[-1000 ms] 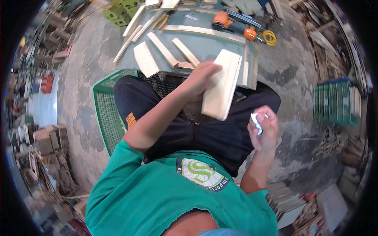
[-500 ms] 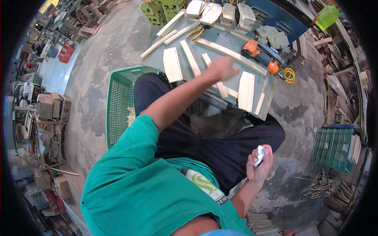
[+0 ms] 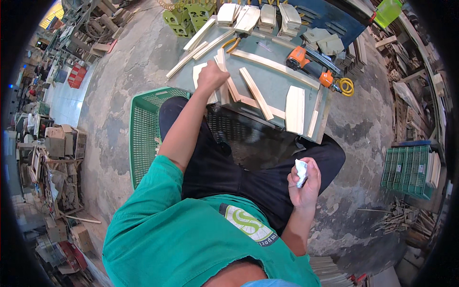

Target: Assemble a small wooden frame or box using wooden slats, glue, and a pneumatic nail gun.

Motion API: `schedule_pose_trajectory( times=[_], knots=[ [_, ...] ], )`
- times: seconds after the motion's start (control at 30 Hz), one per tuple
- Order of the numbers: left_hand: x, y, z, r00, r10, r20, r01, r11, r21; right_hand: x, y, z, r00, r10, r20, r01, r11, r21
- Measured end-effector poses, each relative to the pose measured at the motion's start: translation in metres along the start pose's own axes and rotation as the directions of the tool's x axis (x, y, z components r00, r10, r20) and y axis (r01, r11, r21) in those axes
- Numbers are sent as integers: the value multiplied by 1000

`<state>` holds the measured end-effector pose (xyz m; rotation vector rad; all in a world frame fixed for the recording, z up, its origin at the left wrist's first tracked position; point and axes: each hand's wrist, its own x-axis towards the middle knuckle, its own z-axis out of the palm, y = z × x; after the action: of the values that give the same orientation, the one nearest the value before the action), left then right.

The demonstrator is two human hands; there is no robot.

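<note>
Tapered pale wooden board (image 3: pixel 295 110) since set down, freeing left hand (image 3: pixel 212 77), now over narrow pale wooden strip (image 3: pixel 224 93), finger closure hidden; right hand (image 3: pixel 306 185) pinching crumpled white wad (image 3: pixel 300 171)

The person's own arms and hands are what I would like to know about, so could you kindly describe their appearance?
Both the left hand and the right hand are ungloved, and no watch or bracelet shows at either wrist. The forearms are uncovered. The left sleeve is short, loose and plain green, ending near the elbow.
</note>
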<state>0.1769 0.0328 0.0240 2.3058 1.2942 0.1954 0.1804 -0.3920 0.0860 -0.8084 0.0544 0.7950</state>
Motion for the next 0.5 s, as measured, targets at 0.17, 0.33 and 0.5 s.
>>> schedule_pose_trajectory(
  times=[0.17, 0.33, 0.5],
  knots=[
    [-31, 7, -72, 977, 141, 160, 36, 631, -775, -1, 4, -4, 999, 26, -42, -26, 1000, 0],
    [-65, 23, -113, 932, 361, 32, -67, 258, -964, 5, 12, -8, 996, 65, -58, -66, 998, -2],
    [-76, 20, -56, 945, 307, 116, 73, 148, -986, 16, 20, 13, 996, 91, 5, -91, 995, 36]
  ],
)
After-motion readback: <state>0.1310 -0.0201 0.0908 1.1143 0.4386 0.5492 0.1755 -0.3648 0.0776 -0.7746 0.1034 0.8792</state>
